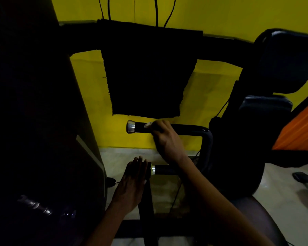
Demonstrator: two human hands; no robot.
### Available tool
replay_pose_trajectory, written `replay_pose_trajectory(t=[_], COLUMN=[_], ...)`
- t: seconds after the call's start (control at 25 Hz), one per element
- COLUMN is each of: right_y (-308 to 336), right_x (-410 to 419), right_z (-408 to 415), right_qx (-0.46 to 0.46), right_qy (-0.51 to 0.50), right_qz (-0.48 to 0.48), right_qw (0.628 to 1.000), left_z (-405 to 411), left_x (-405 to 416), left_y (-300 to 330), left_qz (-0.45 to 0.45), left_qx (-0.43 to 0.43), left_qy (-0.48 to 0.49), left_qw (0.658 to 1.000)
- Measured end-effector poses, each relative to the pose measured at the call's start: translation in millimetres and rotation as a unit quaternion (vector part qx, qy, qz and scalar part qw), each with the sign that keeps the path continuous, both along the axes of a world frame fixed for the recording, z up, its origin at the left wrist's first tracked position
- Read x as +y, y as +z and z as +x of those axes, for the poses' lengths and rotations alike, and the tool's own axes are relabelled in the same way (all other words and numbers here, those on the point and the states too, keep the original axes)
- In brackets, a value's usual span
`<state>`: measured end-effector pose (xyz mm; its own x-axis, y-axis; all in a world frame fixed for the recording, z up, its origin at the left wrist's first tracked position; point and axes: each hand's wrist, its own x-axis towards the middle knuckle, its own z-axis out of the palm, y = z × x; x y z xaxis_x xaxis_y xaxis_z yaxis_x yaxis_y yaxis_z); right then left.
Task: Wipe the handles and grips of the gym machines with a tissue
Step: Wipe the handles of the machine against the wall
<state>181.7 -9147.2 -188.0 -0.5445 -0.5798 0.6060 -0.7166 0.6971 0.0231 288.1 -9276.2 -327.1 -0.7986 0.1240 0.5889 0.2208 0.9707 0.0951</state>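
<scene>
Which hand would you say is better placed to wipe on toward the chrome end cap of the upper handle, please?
The right hand, I'd judge: it grips the upper handle with the tissue under its fingers, close to the chrome end cap. The left hand lies flat on the lower handle without tissue.

A crumpled white tissue [148,124] lies pressed against the upper black handle [140,127] (horizontal, with a silver end cap).

left hand [132,181]: bare, no glove | right hand [165,139]: bare | forearms: bare, unsleeved
</scene>
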Motion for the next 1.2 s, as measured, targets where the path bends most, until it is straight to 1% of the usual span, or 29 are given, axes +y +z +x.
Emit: replay_pose_trajectory(t=[0.08,0.16,0.24,0.32,0.4,0.52,0.64,0.72,0.76,0.84,0.92,1.0,1.12,1.2], right_y=[-3,-5,-2,2,0,-4,6,12,13,3,-7,-10,-11,-18], right_x=[6,26,45,46,37,48,63,55,48,46,64,86,88,83], right_z=[3,3,-1,-5,-3,1,-4,-10,-10,-3,2,1,-2,0], right_qx=[0.019,0.046,0.057,0.046,0.028,0.043,0.063,0.038,0.027,0.020,0.025,0.028,0.008,0.010], right_qy=[0.018,0.022,-0.013,-0.072,-0.072,-0.028,-0.079,-0.117,-0.114,-0.081,-0.056,-0.080,-0.117,-0.102], right_qz=[0.036,0.046,0.016,-0.019,-0.024,-0.022,-0.040,-0.073,-0.074,-0.034,0.002,0.005,-0.029,0.004], right_qw=[0.999,0.998,0.998,0.996,0.997,0.998,0.994,0.990,0.990,0.996,0.998,0.996,0.993,0.995], left_z=[-2,-5,-8,-7,-6,-8,-8,-7,-8,-9,-10,-10,-9,-9], left_x=[0,-2,0,2,1,-1,1,0,0,-1,-1,1,3,3], left_y=[-10,-23,-25,-22,-20,-26,-25,-26,-26,-26,-26,-24,-23,-22], left_qz=[-0.019,-0.049,-0.053,-0.039,-0.041,-0.071,-0.058,-0.057,-0.058,-0.062,-0.057,-0.043,-0.051,-0.053], left_qx=[0.002,-0.038,-0.069,-0.089,-0.106,-0.113,-0.121,-0.122,-0.127,-0.136,-0.137,-0.136,-0.129,-0.131], left_qy=[0.000,-0.011,-0.011,-0.003,0.001,0.001,0.007,0.007,0.007,0.005,0.009,0.016,0.020,0.016], left_qw=[1.000,0.998,0.996,0.995,0.993,0.991,0.991,0.991,0.990,0.989,0.989,0.990,0.990,0.990])
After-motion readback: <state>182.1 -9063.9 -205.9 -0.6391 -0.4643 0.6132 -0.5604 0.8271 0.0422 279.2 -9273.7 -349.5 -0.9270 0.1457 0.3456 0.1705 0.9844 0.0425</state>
